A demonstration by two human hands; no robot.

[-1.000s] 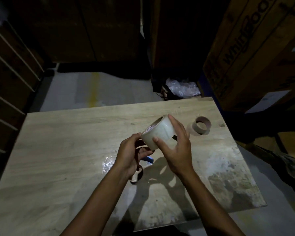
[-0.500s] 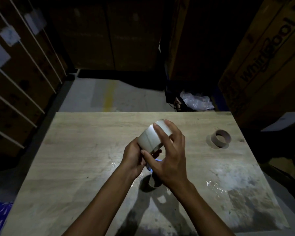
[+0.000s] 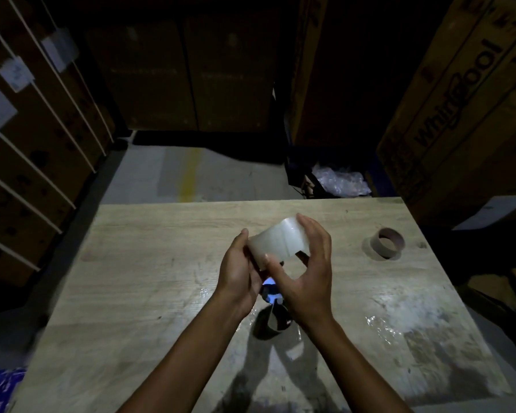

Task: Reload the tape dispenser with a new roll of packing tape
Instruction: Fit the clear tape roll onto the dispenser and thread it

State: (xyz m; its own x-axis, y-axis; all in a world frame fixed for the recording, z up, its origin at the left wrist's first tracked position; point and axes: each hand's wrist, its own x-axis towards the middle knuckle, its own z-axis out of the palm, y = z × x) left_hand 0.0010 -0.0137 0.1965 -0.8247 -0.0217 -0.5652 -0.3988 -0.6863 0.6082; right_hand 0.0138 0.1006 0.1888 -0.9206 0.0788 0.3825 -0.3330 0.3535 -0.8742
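A new roll of pale packing tape is held above the middle of the wooden table. My left hand grips its left side. My right hand cups its right side, thumb on the near edge and fingers over the far edge. Below my hands, the tape dispenser shows only as a small blue part and a dark metal piece; the rest is hidden. An empty brown cardboard core lies on the table to the right.
Crumpled clear film lies on the table's worn right part. Tall cardboard boxes stand at the right and back, strapped cartons on the left. A bag of plastic sits on the floor beyond the table.
The camera view has shifted, so the table sits more centred. The roll has turned in my hands, and my right fingers have moved from over it to its right side.
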